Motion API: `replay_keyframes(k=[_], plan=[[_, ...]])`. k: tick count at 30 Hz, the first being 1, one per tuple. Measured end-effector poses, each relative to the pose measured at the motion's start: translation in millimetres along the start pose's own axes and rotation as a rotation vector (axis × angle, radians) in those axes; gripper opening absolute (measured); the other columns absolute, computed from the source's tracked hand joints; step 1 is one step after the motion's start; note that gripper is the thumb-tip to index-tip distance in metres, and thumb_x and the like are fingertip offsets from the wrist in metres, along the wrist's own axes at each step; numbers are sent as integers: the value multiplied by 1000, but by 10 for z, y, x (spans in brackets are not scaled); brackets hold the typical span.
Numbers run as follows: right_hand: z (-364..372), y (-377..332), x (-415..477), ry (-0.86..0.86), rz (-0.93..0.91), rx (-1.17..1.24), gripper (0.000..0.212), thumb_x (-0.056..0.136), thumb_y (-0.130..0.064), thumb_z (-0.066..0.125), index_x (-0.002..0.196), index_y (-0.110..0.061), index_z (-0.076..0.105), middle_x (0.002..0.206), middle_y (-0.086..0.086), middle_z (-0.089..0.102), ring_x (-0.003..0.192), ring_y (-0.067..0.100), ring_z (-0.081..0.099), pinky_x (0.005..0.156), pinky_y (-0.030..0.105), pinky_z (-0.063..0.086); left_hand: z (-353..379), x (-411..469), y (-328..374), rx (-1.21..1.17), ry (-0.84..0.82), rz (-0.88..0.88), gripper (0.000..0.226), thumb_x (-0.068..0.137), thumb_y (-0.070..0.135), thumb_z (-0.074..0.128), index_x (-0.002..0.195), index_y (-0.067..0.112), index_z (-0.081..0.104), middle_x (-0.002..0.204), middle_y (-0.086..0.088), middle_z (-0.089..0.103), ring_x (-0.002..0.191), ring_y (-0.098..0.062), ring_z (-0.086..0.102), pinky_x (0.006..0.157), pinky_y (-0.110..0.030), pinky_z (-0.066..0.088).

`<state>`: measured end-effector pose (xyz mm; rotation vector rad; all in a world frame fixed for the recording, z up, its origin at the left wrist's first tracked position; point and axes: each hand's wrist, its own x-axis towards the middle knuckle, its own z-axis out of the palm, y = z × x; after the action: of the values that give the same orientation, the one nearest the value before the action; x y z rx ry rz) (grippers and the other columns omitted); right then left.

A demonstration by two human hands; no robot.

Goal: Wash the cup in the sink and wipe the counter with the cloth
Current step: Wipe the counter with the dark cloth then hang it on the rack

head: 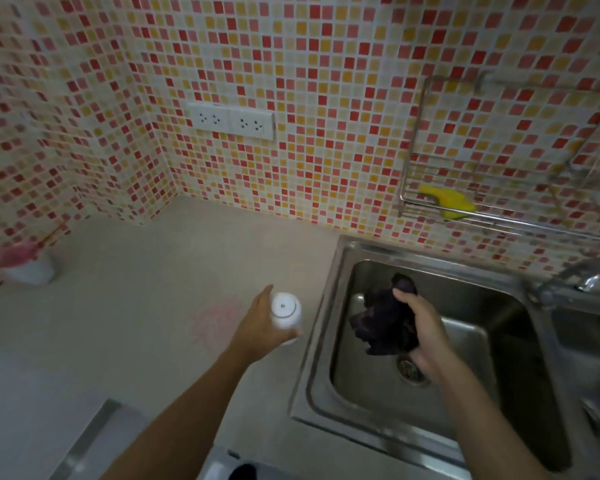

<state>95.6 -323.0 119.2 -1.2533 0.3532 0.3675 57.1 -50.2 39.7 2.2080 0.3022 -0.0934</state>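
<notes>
My left hand (262, 325) grips a white cup (285, 312) that is turned upside down, its base facing up, over the beige counter (146, 306) just left of the sink. My right hand (421, 332) is closed on a crumpled dark purple cloth (383, 323) and holds it above the basin of the steel sink (361, 386), near the drain (409, 368). A faint pink stain (215, 322) marks the counter beside my left hand.
A tap (568, 277) stands at the sink's back right. On the mosaic tile wall, a wire rack (465, 209) holds a yellow sponge (445, 200). White sockets (232, 124) sit above the counter. A white holder with a pink brush (32, 265) stands far left.
</notes>
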Motion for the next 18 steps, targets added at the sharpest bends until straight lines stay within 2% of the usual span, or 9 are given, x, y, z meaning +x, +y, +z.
replay_keyframes(k=[2, 4, 6, 8, 10, 12, 14, 16, 18], plan=[[148, 369, 21, 20, 77, -103, 28, 90, -23, 60, 116, -12, 61, 106, 15, 70, 80, 30, 70, 71, 44, 53, 78, 37, -257, -77, 16, 57, 94, 63, 38, 87, 141, 21, 36, 142, 2, 46, 131, -15, 45, 109, -40, 38], [317, 720, -16, 44, 57, -309, 15, 92, -18, 60, 107, -16, 61, 99, 8, 69, 83, 21, 66, 68, 29, 51, 152, 76, -439, -139, 27, 73, 82, 61, 25, 90, 128, 26, 45, 127, 7, 56, 118, 1, 53, 99, -25, 43], [498, 1038, -62, 19, -7, -540, 11, 93, -15, 58, 102, -21, 58, 96, 1, 65, 88, 15, 62, 64, 15, 45, 177, 129, -491, -191, 8, 91, 85, 60, 16, 91, 128, 28, 42, 123, 13, 56, 110, 15, 52, 90, -9, 41], [648, 1331, -101, -83, -52, -750, 16, 96, -19, 54, 110, -19, 62, 107, -4, 64, 101, 13, 59, 73, 12, 40, 192, 201, -497, -222, -29, 88, 87, 61, 18, 91, 131, 28, 40, 124, 14, 55, 104, 17, 52, 83, 1, 38], [718, 1617, -97, -160, -162, -1036, 29, 100, -23, 45, 117, -15, 66, 126, -3, 57, 113, 11, 49, 92, 12, 31, 163, 249, -494, -268, -47, 83, 87, 63, 20, 89, 133, 28, 39, 124, 14, 56, 103, 9, 54, 79, 3, 38], [719, 1877, -25, -237, -359, -1402, 42, 100, -34, 34, 128, -20, 60, 144, 1, 46, 129, 20, 40, 112, 27, 21, 101, 285, -525, -307, -38, 78, 86, 64, 23, 89, 134, 29, 40, 125, 14, 56, 108, 2, 55, 81, 0, 40], [737, 2129, 68, -309, -492, -1674, 49, 100, -43, 27, 141, -26, 46, 154, 1, 34, 138, 28, 34, 116, 47, 18, -65, 301, -561, -345, -6, 75, 86, 64, 25, 89, 134, 30, 39, 127, 14, 56, 111, 0, 56, 86, -6, 43], [879, 2269, 165, -333, -541, -1761, 51, 101, -44, 23, 148, -27, 34, 156, 0, 25, 141, 30, 32, 114, 55, 17, -292, 314, -649, -405, 36, 61, 86, 64, 24, 90, 133, 32, 38, 126, 18, 55, 113, 4, 55, 88, -13, 46], [1176, 2368, 445, -334, -553, -1800, 56, 98, -44, 28, 151, -31, 22, 158, 0, 22, 144, 31, 26, 112, 62, 14, -620, 363, -867, -425, 126, 31, 88, 63, 25, 90, 132, 35, 36, 124, 22, 53, 113, 7, 54, 89, -15, 48]])
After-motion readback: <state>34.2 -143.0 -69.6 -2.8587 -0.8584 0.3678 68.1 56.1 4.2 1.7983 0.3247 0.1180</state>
